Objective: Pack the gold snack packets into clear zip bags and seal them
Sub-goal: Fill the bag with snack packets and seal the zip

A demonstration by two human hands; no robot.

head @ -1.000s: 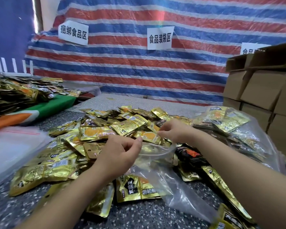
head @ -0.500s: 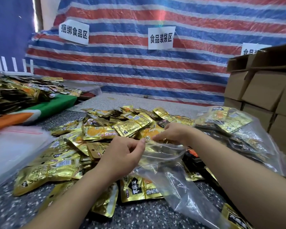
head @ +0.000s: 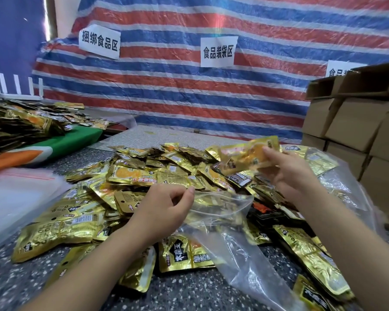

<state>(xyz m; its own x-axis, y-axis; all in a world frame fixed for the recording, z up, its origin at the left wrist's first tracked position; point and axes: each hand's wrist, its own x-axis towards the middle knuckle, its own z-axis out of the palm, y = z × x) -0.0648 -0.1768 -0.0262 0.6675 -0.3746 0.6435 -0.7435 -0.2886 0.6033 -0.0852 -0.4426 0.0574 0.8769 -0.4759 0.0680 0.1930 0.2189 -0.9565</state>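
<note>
From the head view, the left hand (head: 166,206) pinches the near lip of a clear zip bag (head: 229,234), whose mouth gapes open over a heap of gold snack packets (head: 130,176) spread across the speckled bench (head: 189,292). The right hand (head: 288,171) is raised above the heap, its fingers gripping one gold packet (head: 247,157) just beyond the bag's mouth. A filled clear bag (head: 323,160) lies to the right, near stacked cardboard boxes (head: 357,122).
</note>
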